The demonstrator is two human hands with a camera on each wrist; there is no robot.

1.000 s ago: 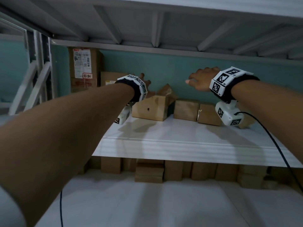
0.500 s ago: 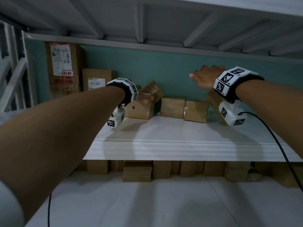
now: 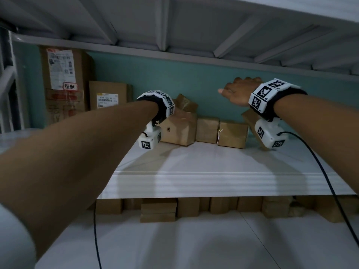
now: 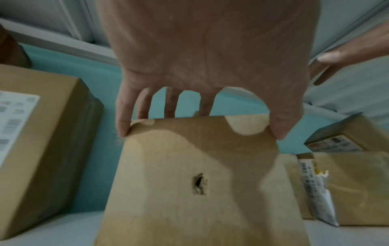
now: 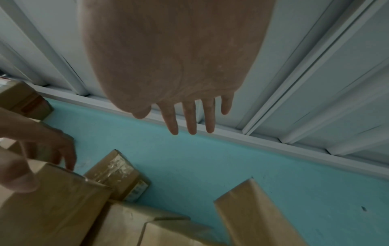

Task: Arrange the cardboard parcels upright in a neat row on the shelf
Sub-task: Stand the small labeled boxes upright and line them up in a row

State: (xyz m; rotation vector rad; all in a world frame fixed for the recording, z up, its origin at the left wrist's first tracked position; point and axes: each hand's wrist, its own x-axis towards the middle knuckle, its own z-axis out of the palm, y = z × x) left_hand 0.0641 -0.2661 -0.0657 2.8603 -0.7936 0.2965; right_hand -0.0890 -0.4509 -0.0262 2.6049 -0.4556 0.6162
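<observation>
A cardboard parcel with a small hole [image 4: 200,191] stands on the white shelf [image 3: 213,164], and my left hand [image 4: 200,116] grips its top edge, thumb on one corner, fingers over the back. A smaller taped parcel [image 3: 186,102] leans tilted behind it. Two low parcels [image 3: 206,130] [image 3: 232,133] sit side by side to its right against the teal wall. Further right a parcel [image 5: 256,216] leans tilted. My right hand [image 5: 189,126] hovers above these with straight fingers, holding nothing.
Two larger labelled boxes [image 3: 62,84] [image 3: 108,94] stand at the shelf's left end. The ribbed underside of the shelf above [image 3: 174,26] is close over my hands. Several boxes [image 3: 158,209] line the shelf below. A black cable [image 3: 320,171] hangs from my right wrist.
My left hand has dropped onto the holed parcel's top, its fingers now out of sight in the head view. The right hand stays raised and open. The view has shifted left.
</observation>
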